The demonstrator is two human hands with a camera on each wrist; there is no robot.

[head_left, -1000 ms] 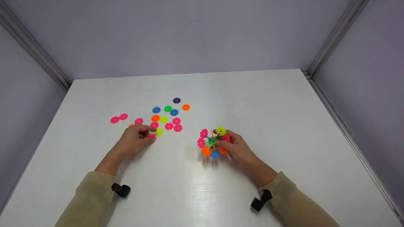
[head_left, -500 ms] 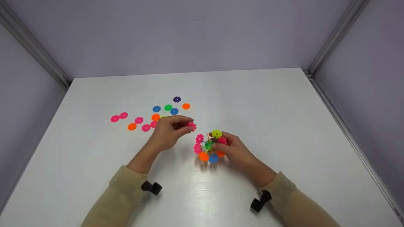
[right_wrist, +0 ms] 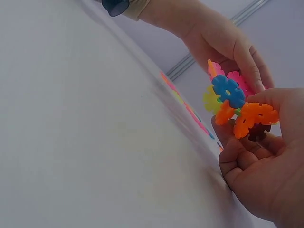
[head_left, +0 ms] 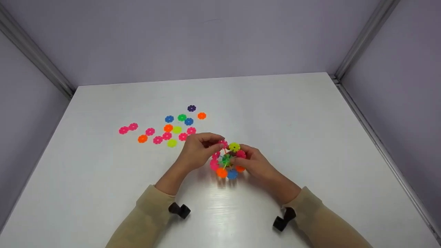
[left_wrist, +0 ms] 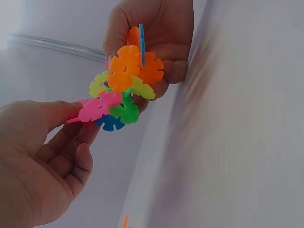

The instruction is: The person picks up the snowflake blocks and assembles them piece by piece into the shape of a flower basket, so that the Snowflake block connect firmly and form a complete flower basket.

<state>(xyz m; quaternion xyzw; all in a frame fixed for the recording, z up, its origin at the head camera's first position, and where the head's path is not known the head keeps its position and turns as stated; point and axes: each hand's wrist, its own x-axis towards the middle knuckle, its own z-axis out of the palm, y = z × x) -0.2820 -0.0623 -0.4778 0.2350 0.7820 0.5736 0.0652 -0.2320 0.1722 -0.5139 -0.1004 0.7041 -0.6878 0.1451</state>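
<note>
My right hand grips a round cluster of interlocked plastic flower discs, held a little above the table. A green disc sits at its centre, with pink, orange, blue and yellow discs around the outside. My left hand pinches a pink flower disc between thumb and fingertips, at the far left side of the cluster. That disc meets an orange spoke there; whether it is slotted in I cannot tell. In the left wrist view, the left fingertips touch the cluster's pink edge. The right fingers partly hide the cluster's right side.
Loose flower discs in pink, orange, blue, green and yellow lie on the white table left of the cluster, among them an orange disc and a purple disc. Walls stand behind and at both sides.
My left hand has picked a pink disc from the loose ones and carried it right to the cluster. The right hand has shifted the cluster slightly left and nearer.
</note>
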